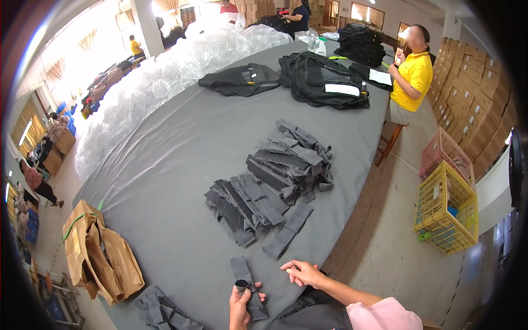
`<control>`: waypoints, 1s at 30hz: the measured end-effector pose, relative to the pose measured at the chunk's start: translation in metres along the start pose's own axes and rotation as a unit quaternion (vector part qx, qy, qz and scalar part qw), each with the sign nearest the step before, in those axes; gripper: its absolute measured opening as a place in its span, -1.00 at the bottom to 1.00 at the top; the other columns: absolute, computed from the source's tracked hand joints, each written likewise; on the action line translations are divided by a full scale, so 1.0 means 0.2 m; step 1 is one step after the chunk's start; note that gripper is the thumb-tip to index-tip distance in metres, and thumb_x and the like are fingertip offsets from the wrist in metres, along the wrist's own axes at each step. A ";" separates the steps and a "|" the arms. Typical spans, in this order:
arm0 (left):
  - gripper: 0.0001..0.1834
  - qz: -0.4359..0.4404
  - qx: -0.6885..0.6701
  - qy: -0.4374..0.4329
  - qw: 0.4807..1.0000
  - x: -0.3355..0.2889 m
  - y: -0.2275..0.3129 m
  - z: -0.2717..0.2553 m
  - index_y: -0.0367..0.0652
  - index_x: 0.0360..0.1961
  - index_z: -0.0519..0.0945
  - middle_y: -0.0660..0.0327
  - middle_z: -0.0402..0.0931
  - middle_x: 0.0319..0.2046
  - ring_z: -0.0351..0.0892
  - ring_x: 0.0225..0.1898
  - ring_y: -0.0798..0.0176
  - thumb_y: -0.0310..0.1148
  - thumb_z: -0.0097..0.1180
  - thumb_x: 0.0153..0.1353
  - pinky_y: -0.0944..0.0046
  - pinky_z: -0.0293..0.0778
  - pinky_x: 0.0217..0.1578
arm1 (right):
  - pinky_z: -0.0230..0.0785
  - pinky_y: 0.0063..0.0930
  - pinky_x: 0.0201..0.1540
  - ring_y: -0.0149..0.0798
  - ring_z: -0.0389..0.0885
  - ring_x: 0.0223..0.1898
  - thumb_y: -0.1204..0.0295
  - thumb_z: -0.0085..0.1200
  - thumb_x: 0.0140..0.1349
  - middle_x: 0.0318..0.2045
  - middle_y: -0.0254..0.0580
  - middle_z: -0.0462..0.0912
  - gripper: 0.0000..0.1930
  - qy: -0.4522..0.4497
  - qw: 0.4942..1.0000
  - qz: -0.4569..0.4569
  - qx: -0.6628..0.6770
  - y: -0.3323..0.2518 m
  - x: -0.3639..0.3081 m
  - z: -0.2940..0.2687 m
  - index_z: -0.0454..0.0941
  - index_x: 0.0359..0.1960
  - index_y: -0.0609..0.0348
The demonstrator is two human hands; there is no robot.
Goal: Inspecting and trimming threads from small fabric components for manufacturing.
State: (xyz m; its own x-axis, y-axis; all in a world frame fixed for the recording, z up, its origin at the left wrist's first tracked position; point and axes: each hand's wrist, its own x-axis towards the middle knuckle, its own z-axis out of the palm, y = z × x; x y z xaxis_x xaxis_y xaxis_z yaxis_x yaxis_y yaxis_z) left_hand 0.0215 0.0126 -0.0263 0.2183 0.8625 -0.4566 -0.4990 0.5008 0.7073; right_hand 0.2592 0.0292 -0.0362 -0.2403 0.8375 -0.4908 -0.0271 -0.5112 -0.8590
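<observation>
Gaping at the left edge of the tabletop (165, 181), a brown paper bag (121, 269) hides its contents; on the floor past the right edge, a yellow crate (432, 217) carries something blue (452, 211). Now, near edge: the left hand (240, 303) is closed around a grey strip (241, 267), a dark loop (241, 283) showing by the thumb! The right hand (303, 275), just apart, pinches a small dark tool (295, 266), kind unclear. Mid-tabletop, a big strip heap (286, 159) lies between hands and black bags (322, 77) at the far end, a loose strip (289, 230) just beside it.
</observation>
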 end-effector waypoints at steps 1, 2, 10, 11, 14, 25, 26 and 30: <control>-0.75 0.002 0.001 -0.006 1.000 0.00 0.00 0.00 -0.25 -0.13 0.26 -0.14 0.46 -0.16 0.58 -0.41 0.06 -0.43 -0.04 0.21 0.15 0.56 -0.38 | 0.11 -0.72 -0.69 -0.61 0.29 -0.73 0.36 -0.14 0.27 -0.61 -0.38 0.44 -0.72 0.002 1.000 -0.002 -0.001 0.00 0.00 0.00 0.41 -0.07 0.26; -0.77 0.003 0.002 -0.011 1.000 0.01 -0.01 -0.01 -0.27 -0.13 0.24 -0.16 0.45 -0.15 0.58 -0.39 0.04 -0.45 -0.08 0.23 0.14 0.57 -0.37 | 0.11 -0.72 -0.69 -0.61 0.29 -0.73 0.36 -0.14 0.27 -0.61 -0.38 0.44 -0.72 0.001 1.000 -0.001 -0.001 0.00 0.00 0.00 0.41 -0.07 0.26; -0.76 0.009 -0.004 -0.011 1.000 0.00 -0.01 -0.01 -0.26 -0.13 0.23 -0.16 0.45 -0.15 0.58 -0.39 0.05 -0.45 -0.08 0.23 0.14 0.57 -0.36 | 0.16 -0.72 -0.64 -0.61 0.29 -0.71 0.37 -0.15 0.28 -0.60 -0.40 0.42 -0.73 0.009 1.000 -0.019 -0.007 0.00 -0.01 0.01 0.41 -0.07 0.25; -0.76 0.010 -0.004 -0.012 1.000 0.00 -0.01 -0.02 -0.26 -0.13 0.23 -0.16 0.45 -0.15 0.58 -0.39 0.05 -0.45 -0.07 0.23 0.14 0.57 -0.37 | 0.16 -0.72 -0.64 -0.61 0.29 -0.71 0.37 -0.15 0.28 -0.60 -0.40 0.42 -0.73 0.009 1.000 -0.020 -0.007 0.00 -0.01 0.01 0.41 -0.07 0.25; -0.77 0.001 -0.014 -0.007 1.000 0.00 -0.01 -0.01 -0.25 -0.13 0.24 -0.16 0.46 -0.15 0.58 -0.39 0.05 -0.45 -0.07 0.23 0.13 0.57 -0.37 | 0.17 -0.71 -0.63 -0.61 0.28 -0.71 0.37 -0.16 0.28 -0.60 -0.40 0.42 -0.73 0.008 1.000 -0.011 0.003 0.00 -0.01 0.01 0.41 -0.07 0.25; -0.77 0.009 -0.006 -0.016 1.000 0.01 -0.02 -0.02 -0.25 -0.13 0.24 -0.16 0.46 -0.15 0.59 -0.41 0.05 -0.45 -0.08 0.23 0.14 0.57 -0.38 | 0.14 -0.72 -0.67 -0.62 0.30 -0.71 0.36 -0.13 0.26 -0.60 -0.39 0.43 -0.72 0.013 1.000 -0.010 -0.023 0.00 -0.02 0.01 0.41 -0.07 0.24; -0.77 0.007 -0.006 -0.014 1.000 0.00 -0.02 -0.02 -0.25 -0.13 0.24 -0.16 0.46 -0.15 0.59 -0.40 0.05 -0.45 -0.08 0.23 0.14 0.57 -0.38 | 0.14 -0.72 -0.67 -0.62 0.30 -0.71 0.36 -0.13 0.26 -0.60 -0.39 0.43 -0.72 0.012 1.000 -0.011 -0.023 0.00 -0.01 0.01 0.41 -0.07 0.24; -0.76 0.010 -0.002 -0.015 1.000 0.00 -0.01 -0.02 -0.25 -0.11 0.24 -0.15 0.46 -0.14 0.58 -0.40 0.05 -0.46 -0.09 0.23 0.14 0.56 -0.37 | 0.11 -0.73 -0.69 -0.61 0.31 -0.72 0.35 -0.13 0.26 -0.60 -0.39 0.44 -0.72 0.009 1.000 -0.013 -0.024 0.01 -0.01 0.00 0.41 -0.07 0.23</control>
State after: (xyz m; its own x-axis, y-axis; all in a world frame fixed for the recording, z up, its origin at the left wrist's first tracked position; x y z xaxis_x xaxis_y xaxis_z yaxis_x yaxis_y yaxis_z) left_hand 0.0205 0.0112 -0.0301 0.2325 0.8742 -0.4263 -0.5070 0.4830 0.7139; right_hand 0.2601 0.0268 -0.0372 -0.2221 0.8544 -0.4697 0.0138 -0.4790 -0.8777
